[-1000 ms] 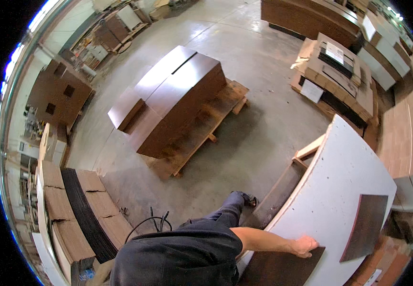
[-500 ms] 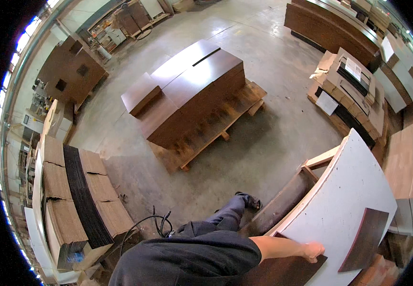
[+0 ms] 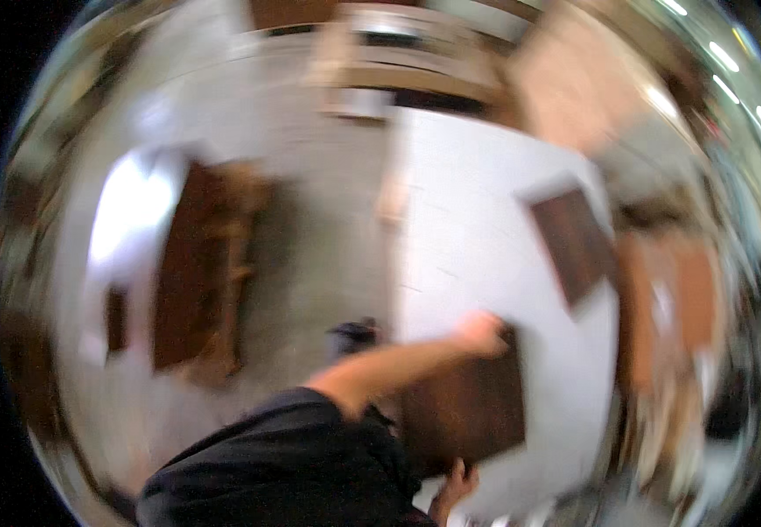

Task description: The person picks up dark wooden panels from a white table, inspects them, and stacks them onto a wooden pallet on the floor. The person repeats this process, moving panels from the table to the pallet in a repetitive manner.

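A dark brown wood-grain panel [image 3: 459,413] lies over the near left part of a large white board [image 3: 459,220]. My left hand [image 3: 481,334] is closed on the panel's far edge, close to its far right corner. Low in the picture, my right hand [image 3: 456,487] is at the panel's near edge; motion blur hides how its fingers are set. A second dark brown panel [image 3: 571,241] rests tilted on the white board, farther off to the right and apart from both hands.
On the left, a stack of brown panels [image 3: 183,272] stands on a wooden pallet [image 3: 235,263]. Cardboard-wrapped packs [image 3: 424,75] are beyond the white board's far edge. Reddish-brown boards [image 3: 670,307] and light wood-coloured sheets [image 3: 582,75] lie along its right side.
My view has swung to the right, so the white board now sits near the middle. My right hand has come into sight. My left hand stays on the brown panel.
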A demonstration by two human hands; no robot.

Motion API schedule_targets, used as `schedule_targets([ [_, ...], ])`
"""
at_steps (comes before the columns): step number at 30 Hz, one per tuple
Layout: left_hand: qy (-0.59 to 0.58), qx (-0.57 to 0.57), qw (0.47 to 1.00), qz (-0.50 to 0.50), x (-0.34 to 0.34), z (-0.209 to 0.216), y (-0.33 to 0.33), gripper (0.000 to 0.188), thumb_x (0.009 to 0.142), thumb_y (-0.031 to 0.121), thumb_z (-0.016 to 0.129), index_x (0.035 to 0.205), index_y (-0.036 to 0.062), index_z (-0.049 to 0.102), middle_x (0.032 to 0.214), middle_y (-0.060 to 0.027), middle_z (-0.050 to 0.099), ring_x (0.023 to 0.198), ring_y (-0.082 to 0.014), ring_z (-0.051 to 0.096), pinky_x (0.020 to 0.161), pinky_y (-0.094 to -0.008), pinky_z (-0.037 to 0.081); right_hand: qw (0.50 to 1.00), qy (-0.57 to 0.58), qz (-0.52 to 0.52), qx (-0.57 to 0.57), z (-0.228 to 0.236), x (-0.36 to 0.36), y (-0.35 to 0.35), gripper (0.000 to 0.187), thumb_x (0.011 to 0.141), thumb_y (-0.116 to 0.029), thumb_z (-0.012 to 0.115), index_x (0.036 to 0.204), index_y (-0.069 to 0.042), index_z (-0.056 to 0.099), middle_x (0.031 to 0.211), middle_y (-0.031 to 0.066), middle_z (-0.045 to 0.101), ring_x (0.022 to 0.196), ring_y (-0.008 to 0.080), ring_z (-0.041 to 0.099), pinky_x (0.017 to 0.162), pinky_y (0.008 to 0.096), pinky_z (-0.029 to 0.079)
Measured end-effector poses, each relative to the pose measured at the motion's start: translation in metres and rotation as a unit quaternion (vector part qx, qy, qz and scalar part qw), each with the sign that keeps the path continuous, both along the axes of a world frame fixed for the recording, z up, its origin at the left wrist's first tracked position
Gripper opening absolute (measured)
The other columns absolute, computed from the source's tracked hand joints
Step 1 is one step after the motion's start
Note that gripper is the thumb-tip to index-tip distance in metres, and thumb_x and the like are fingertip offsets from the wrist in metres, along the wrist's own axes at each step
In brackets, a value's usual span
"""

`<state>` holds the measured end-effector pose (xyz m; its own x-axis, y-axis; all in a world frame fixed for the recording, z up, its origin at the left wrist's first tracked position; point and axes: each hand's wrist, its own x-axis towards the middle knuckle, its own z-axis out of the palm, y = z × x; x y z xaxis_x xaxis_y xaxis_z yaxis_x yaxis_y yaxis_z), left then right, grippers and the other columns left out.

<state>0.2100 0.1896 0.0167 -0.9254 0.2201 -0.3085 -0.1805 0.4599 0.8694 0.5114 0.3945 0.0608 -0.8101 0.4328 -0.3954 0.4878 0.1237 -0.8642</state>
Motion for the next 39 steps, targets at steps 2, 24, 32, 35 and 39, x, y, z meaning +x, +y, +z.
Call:
schedule_targets([
  [2,0.002,0.012,1.0,0.006,-0.008,-0.007,-0.008,0.04,0.081,0.028,0.069,0.112,0.0025,0.068,0.107,-0.0204,0.068,0.101,-0.0301,0.065,0.085,-0.0434,0.054,0.982,0.057,-0.004,0.182,-0.023,-0.005,-0.007,0.02,0.088,-0.013,0.064,0.097,0.004,0.062,0.092,0.0084,0.062,0.082,0.0187,0.054,0.073,0.0341,0.047],
  [24,0.028,0.211,0.972,-0.101,-0.026,-0.025,-0.063,0.033,0.086,0.006,0.061,0.114,-0.0115,0.06,0.101,-0.0141,0.066,0.088,-0.0211,0.06,0.083,-0.0351,0.049,0.847,0.044,-0.283,0.447,-0.051,-0.03,-0.041,0.029,0.088,-0.022,0.067,0.114,-0.008,0.067,0.101,0.0132,0.063,0.097,0.0321,0.061,0.08,0.0422,0.053],
  [32,0.015,0.181,0.976,-0.118,-0.015,-0.006,-0.052,0.031,0.083,0.009,0.063,0.108,-0.0083,0.06,0.095,-0.0126,0.065,0.082,-0.0212,0.059,0.075,-0.0368,0.047,0.866,0.031,-0.275,0.416,-0.048,-0.026,-0.036,0.029,0.089,-0.023,0.066,0.115,-0.01,0.066,0.104,0.0146,0.062,0.1,0.0336,0.061,0.083,0.0435,0.054],
  [35,0.097,0.167,0.972,-0.132,-0.002,0.007,-0.044,0.033,0.083,0.013,0.065,0.107,-0.0087,0.059,0.089,-0.0128,0.062,0.079,-0.0215,0.057,0.073,-0.0379,0.045,0.861,0.058,-0.277,0.423,-0.063,-0.025,-0.028,0.031,0.09,-0.024,0.065,0.116,-0.009,0.065,0.108,0.0156,0.062,0.102,0.0341,0.061,0.083,0.0436,0.053],
  [39,0.214,-0.012,0.969,-0.126,0.006,0.012,-0.064,0.056,0.086,0.028,0.076,0.124,-0.0091,0.058,0.113,-0.0201,0.065,0.098,-0.0291,0.062,0.086,-0.0405,0.052,0.878,0.047,-0.258,0.4,-0.062,-0.034,-0.033,0.031,0.09,-0.024,0.065,0.116,-0.008,0.065,0.105,0.0148,0.062,0.1,0.034,0.061,0.085,0.043,0.053],
])
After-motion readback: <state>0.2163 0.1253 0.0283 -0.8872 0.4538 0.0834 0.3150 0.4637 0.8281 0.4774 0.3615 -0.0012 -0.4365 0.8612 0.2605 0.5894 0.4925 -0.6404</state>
